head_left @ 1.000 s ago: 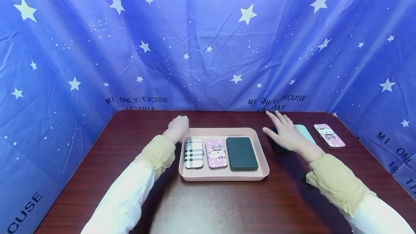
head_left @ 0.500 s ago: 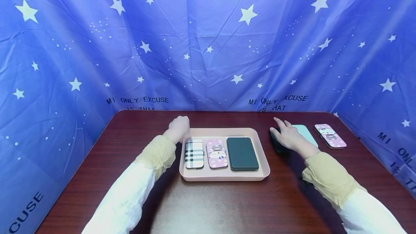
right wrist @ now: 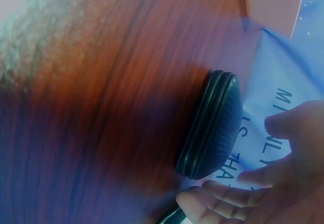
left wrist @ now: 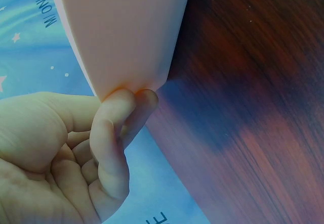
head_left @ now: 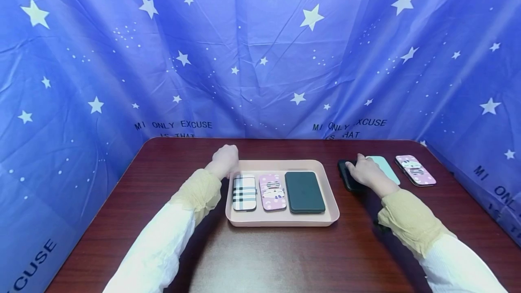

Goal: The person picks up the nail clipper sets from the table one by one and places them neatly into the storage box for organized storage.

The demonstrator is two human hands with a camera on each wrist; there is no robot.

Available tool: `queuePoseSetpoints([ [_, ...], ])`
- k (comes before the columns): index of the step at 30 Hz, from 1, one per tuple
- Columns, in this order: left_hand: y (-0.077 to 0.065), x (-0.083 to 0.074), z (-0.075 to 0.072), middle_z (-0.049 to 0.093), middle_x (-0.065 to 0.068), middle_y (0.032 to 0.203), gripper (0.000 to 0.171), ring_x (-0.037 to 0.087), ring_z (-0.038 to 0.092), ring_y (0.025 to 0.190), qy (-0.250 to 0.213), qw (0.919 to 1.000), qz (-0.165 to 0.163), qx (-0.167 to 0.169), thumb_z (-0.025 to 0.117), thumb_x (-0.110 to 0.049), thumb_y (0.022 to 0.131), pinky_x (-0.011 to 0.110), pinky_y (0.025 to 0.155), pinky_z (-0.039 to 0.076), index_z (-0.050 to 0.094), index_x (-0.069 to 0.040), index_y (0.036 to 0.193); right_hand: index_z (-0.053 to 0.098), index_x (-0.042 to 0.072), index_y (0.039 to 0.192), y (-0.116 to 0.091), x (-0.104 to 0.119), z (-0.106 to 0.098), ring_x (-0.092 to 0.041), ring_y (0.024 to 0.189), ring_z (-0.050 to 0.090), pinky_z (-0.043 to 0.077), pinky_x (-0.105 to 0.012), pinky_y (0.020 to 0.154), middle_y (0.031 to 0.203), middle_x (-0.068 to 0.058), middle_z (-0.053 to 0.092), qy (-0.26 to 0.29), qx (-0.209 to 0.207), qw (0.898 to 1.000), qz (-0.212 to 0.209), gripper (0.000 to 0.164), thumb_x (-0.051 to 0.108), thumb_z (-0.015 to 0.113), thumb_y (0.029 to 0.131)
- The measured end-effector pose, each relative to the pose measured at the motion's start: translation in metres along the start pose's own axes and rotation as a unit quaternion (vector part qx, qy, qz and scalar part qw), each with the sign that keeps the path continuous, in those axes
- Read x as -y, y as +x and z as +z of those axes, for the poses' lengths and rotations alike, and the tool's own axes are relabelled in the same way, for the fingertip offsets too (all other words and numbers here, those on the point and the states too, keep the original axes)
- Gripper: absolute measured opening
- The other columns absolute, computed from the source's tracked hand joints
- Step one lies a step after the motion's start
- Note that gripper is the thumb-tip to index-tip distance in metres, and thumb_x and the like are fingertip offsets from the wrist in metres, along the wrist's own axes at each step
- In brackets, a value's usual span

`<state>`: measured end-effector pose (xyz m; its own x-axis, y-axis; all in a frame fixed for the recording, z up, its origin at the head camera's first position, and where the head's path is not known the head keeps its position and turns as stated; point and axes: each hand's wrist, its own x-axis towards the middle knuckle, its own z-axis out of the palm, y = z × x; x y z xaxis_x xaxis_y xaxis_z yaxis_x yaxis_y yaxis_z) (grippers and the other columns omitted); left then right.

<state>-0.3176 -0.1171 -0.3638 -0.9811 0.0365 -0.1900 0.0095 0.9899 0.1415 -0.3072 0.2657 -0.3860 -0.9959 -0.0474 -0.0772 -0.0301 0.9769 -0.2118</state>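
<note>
My left hand [head_left: 224, 158] holds the far left corner of a pale pink tray [head_left: 281, 223], its thumb and fingers pinching the rim in the left wrist view. Inside the tray lie a plaid case [head_left: 244, 193], a pink cartoon-print case [head_left: 272, 192] and a larger dark green case [head_left: 305, 192]. To the tray's right, my right hand [head_left: 369, 174] is over a black case [head_left: 346, 176] and partly covers a mint case [head_left: 384, 169]. The right wrist view shows the ridged side of the black case [right wrist: 215, 125], with the thumb and relaxed fingers beside it, apart from it.
Another pink cartoon-print case [head_left: 416, 171] lies at the far right of the brown wooden table [head_left: 260, 261]. A blue star-patterned curtain [head_left: 260, 89] hangs close behind the table and along both sides.
My right hand has come down and slightly right onto the black case's area, its spread fingers drawing in, so more of the black case shows. The left hand keeps its grip on the tray.
</note>
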Motion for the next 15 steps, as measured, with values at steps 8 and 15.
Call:
queuePoseSetpoints([
  [8, -0.0007, 0.0001, -0.0009, 0.07, 0.015, 0.087, 0.036, 0.024, 0.067, 0.067, -0.001, 1.0, 0.002, 0.0, 0.072, 0.008, 0.065, 0.031, 0.044, 0.052, 0.065, -0.002, 0.099, 0.055, -0.02, 0.094, 0.0007, -0.0064, -0.003, -0.028, 0.052, 0.064, 0.054, -0.035, 0.051, 0.094, -0.041, 0.056, -0.002, 0.066, 0.997, 0.024, 0.063, 0.038, 0.033, 0.099],
  [15, -0.0005, 0.0, 0.0, 0.07, 0.015, 0.089, 0.035, 0.023, 0.067, 0.067, 0.0, 1.0, 0.001, 0.002, 0.07, 0.008, 0.067, 0.031, 0.045, 0.052, 0.066, -0.002, 0.1, 0.052, -0.003, 0.07, 0.0022, -0.0098, -0.0024, -0.022, 0.042, 0.062, 0.053, -0.031, 0.045, 0.086, -0.036, 0.058, 0.007, 0.066, 0.998, 0.018, 0.05, 0.038, 0.041, 0.097],
])
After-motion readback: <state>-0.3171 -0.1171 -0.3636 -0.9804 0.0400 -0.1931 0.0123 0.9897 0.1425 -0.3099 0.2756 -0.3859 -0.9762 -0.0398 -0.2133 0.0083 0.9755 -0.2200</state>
